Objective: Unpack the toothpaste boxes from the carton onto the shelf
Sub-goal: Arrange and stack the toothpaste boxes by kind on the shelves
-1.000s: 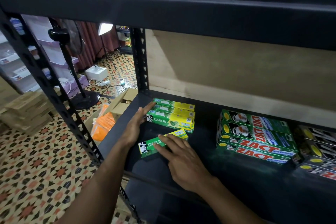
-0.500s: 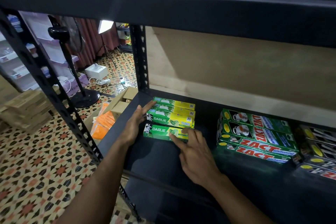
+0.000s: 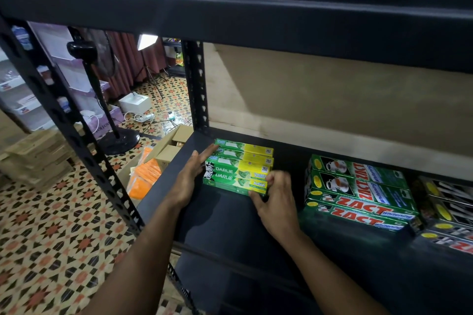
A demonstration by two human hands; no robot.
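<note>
Several green-and-yellow Darlie toothpaste boxes [image 3: 242, 160] lie side by side at the left of the black shelf [image 3: 225, 220]. The front Darlie box [image 3: 230, 183] sits tight against the row. My left hand [image 3: 188, 181] is flat and open, its fingers pressed against the boxes' left ends. My right hand [image 3: 275, 202] curls over the right end of the front box, thumb on its front side. The brown carton [image 3: 166, 151] stands open on the floor to the left of the shelf, partly hidden by the shelf edge.
Green Zact boxes [image 3: 358, 192] are stacked to the right, with black-and-yellow boxes [image 3: 450, 202] beyond them. Black uprights [image 3: 195, 84] frame the shelf, and a shelf board hangs close above. Orange packs [image 3: 144, 176] and a standing fan [image 3: 120, 138] are on the patterned floor.
My right hand slid the loose Darlie box back and straightened it against the row, then moved to its right end. My left hand stayed at the left ends.
</note>
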